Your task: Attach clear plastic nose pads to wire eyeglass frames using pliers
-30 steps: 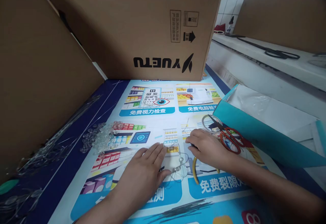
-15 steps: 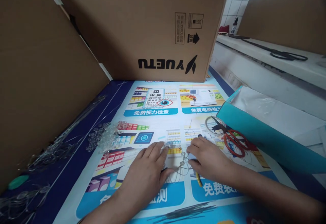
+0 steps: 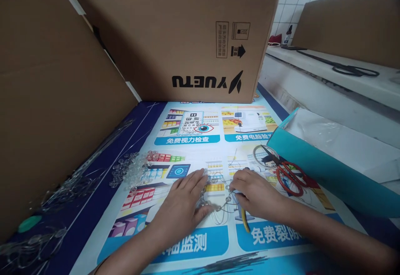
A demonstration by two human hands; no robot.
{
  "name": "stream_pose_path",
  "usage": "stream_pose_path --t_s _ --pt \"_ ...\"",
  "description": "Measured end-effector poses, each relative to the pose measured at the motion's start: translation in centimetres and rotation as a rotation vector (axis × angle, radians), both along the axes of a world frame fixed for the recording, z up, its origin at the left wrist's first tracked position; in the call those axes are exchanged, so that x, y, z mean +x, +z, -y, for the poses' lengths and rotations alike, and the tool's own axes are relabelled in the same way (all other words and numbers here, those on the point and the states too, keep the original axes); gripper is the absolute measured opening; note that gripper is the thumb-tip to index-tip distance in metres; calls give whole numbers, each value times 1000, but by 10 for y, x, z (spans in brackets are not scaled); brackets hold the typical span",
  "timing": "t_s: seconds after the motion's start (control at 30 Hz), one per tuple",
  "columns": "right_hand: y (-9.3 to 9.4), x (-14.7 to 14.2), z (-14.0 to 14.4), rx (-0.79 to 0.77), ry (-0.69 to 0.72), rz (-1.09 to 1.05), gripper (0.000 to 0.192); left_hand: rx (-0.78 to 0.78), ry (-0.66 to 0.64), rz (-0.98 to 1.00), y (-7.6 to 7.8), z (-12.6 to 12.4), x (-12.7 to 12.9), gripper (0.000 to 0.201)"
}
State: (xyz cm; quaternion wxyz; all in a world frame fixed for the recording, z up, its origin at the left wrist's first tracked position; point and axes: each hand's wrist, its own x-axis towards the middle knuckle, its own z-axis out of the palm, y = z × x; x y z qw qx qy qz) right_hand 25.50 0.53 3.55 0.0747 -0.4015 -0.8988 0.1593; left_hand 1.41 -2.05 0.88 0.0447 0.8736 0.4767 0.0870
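Observation:
A loose ring of thin wire strung with clear beads (image 3: 228, 199) lies on the printed table cover between my hands. My left hand (image 3: 183, 200) rests at the ring's left side, fingers stretched out flat and thumb apart, touching its edge. At the right side, my right hand (image 3: 258, 191) has its fingertips pinched together on the wire; the exact grip is partly hidden. Beneath that hand pokes out a yellow curved handle (image 3: 245, 221), the rest of its tool covered. Scissors (image 3: 290, 177) with red handles lie just beyond my right hand.
Clear beads (image 3: 133, 168) are heaped at left, with bundles of wire (image 3: 75, 183) beyond. Dark wire pieces (image 3: 231, 263) lie at the front. A teal box (image 3: 328, 171) stands at right. Cardboard panels (image 3: 187, 29) wall off the back and left. A green disc (image 3: 29, 223) sits far left.
The view has shifted slightly. My left thumb has drawn back a little from the ring's middle, showing more beads on its lower left. The right hand stays pinched at the ring's right side.

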Motion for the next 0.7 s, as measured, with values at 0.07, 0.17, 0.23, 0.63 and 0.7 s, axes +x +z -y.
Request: stream_pose_path --t_s 0.07,0.17,0.23,0.63,0.7 --pt "-1 2 -2 -14 13 -29 21 -28 -19 13 -2 -3 -3 63" --pt "-4 5 -4 -26 19 -93 20 -99 -50 20 -4 -6 -10 68" --pt "-7 7 -4 -17 4 -140 19 -137 -64 23 -5 -6 -13 70" --pt "-11 2 15 150 30 -55 22 -63 2 -8 -5 -3 -11 71" --pt "-14 3 14 143 18 -106 20 -65 -1 -2 -5 -2 -11 71"
